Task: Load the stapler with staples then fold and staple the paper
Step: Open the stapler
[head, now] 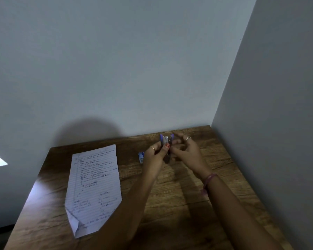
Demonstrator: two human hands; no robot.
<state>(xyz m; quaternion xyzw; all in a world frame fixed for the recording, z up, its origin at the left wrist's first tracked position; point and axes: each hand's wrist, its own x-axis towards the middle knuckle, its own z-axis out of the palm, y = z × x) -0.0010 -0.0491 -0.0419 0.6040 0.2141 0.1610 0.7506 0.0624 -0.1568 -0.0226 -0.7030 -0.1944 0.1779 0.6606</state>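
Note:
A small purple stapler [166, 141] is held upright above the far part of the wooden table [179, 195], its top swung open so the metal channel shows. My left hand [156, 154] grips its lower body, thumb on the front. My right hand [185, 150] is at the stapler's right side, with fingertips pinched near the open channel; whether they hold staples is too small to tell. A small blue staple box [141, 156] lies just left of my left hand. A lined, handwritten sheet of paper [95, 186] lies flat at the left, its near corner folded.
The table stands in a corner, with a grey wall [116, 69] behind it and another wall [278, 105] along its right edge. The table's left edge drops to the floor beside the paper.

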